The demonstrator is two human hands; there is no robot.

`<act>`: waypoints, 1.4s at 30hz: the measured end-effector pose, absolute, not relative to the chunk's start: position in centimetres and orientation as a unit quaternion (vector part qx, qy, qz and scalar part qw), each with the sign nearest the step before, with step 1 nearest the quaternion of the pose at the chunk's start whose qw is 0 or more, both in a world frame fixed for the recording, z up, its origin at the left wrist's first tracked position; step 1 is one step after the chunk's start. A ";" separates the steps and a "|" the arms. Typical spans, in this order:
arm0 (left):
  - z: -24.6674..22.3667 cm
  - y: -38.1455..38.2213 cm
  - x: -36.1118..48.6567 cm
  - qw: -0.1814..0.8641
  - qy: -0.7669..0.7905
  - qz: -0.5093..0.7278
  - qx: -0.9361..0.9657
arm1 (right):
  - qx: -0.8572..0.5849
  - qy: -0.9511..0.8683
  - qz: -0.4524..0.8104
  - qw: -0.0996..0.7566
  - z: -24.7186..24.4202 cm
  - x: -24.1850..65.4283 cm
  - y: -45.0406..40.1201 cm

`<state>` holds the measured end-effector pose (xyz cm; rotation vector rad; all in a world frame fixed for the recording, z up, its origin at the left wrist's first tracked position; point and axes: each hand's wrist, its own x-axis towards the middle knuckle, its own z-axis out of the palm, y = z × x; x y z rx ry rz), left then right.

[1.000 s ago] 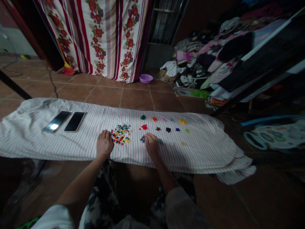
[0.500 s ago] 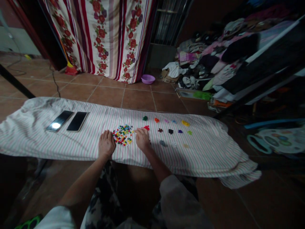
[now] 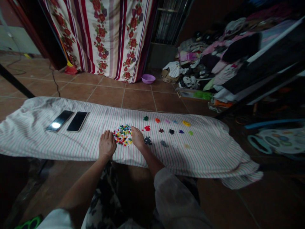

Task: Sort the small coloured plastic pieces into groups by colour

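Observation:
My left hand (image 3: 107, 143) lies flat on the striped cloth (image 3: 95, 112), its fingers stretched out against the left edge of a mixed pile of small coloured pieces (image 3: 123, 136). At the right edge of that pile is my right hand (image 3: 138, 137), fingers bent and drawn together; whatever is between the fingertips is hidden. Close to its right are a red cluster (image 3: 147, 128) and a dark grey cluster (image 3: 148, 140). Further right lie little single-colour groups, among them dark green (image 3: 145, 118), orange (image 3: 157, 120), black (image 3: 171, 131), yellow (image 3: 186, 123) and grey pieces (image 3: 164, 143).
Two phones, one with a glare spot (image 3: 59, 121) and one dark (image 3: 77, 121), rest on the cloth at left. Beyond are a floral curtain (image 3: 114, 38), a purple basin (image 3: 148, 79) and a heap of clothes (image 3: 214, 60). A dark bar (image 3: 17, 82) rises at left.
My right hand has moved left from beside the red cluster to the mixed pile, uncovering the red and dark grey clusters. My left hand stays put.

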<state>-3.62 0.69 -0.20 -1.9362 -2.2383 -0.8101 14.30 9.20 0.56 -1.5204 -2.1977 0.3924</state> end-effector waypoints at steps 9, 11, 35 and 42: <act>-0.1 0.6 -3.6 0.037 -0.725 -0.269 -0.633 | -0.595 -0.769 0.150 0.181 2.1 14.2 10.2; -0.1 0.6 -3.7 0.042 -0.724 -0.265 -0.636 | -0.600 -0.768 0.158 0.162 2.8 14.0 10.3; -0.8 0.8 -4.1 0.070 -0.719 -0.249 -0.645 | -0.606 -0.759 0.208 0.116 3.4 13.7 10.9; -0.8 0.8 -4.1 0.063 -0.718 -0.257 -0.644 | -0.619 -0.730 0.209 0.199 2.2 14.1 10.6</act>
